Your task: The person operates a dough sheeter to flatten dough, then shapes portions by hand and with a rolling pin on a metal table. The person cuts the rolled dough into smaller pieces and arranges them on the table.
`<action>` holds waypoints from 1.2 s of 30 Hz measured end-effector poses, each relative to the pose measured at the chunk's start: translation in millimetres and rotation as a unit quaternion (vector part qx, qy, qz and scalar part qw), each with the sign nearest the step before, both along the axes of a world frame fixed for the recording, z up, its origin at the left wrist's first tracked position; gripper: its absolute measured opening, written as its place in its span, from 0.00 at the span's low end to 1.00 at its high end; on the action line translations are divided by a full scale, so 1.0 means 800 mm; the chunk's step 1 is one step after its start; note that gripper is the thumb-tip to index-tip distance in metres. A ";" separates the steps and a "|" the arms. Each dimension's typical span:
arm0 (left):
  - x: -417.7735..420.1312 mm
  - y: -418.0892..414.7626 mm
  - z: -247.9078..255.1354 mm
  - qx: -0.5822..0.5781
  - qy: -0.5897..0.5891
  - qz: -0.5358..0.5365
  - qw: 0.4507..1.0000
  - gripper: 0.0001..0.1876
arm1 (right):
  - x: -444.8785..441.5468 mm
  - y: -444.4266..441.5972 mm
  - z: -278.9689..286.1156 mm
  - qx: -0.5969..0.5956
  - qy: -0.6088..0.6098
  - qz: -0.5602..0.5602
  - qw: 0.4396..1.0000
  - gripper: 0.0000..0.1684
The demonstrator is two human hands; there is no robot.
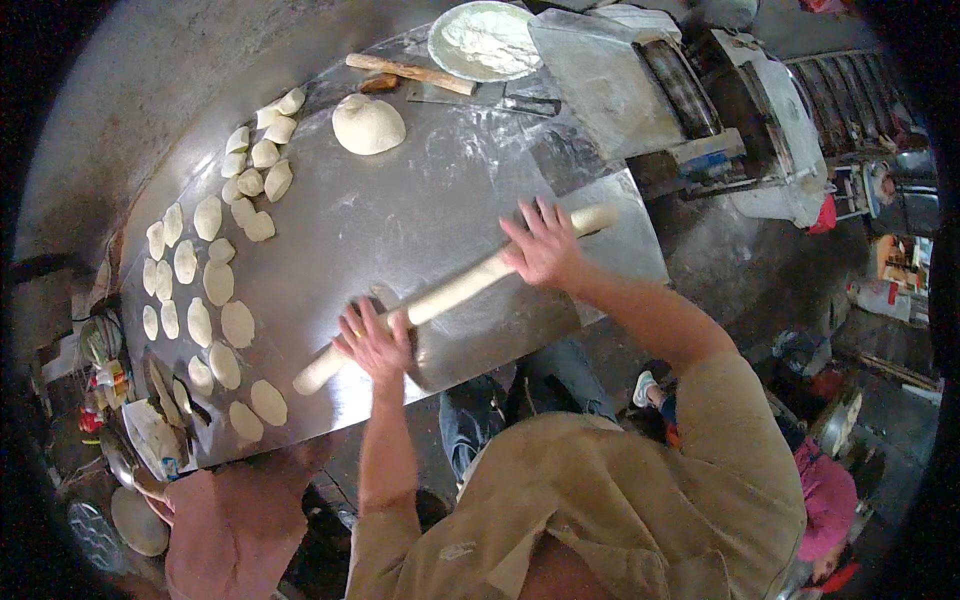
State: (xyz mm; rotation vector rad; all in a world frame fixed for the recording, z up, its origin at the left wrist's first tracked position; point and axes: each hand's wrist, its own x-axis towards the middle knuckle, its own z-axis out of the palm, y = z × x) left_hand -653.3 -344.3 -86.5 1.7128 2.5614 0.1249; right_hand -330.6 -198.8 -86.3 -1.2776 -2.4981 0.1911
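Note:
A long rope of dough [457,294] lies slantwise across the metal worktop [360,217] in front of me. My left hand [375,337] rests on it towards its lower left end, fingers spread. Higher up and to the right, my right hand [544,247] presses on the rope with its fingers apart; that hand is slightly blurred. Both rope ends stick out beyond my hands, and neither hand wraps around the dough. A large ball of dough [367,126] sits farther back on the worktop.
Cut dough lumps [264,154] and flattened dough ovals [238,324] spread along the left side. At the back are a wooden rolling pin [412,73], a blade with a dark handle [531,103] and a flour bowl [487,41]. A roller machine [679,90] stands right; another person [232,525] is lower left.

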 end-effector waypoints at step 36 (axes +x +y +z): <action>-0.140 -0.093 0.044 0.015 0.010 -0.157 0.987 0.38 | 0.117 -0.089 0.022 0.054 -0.156 -0.100 0.981 0.37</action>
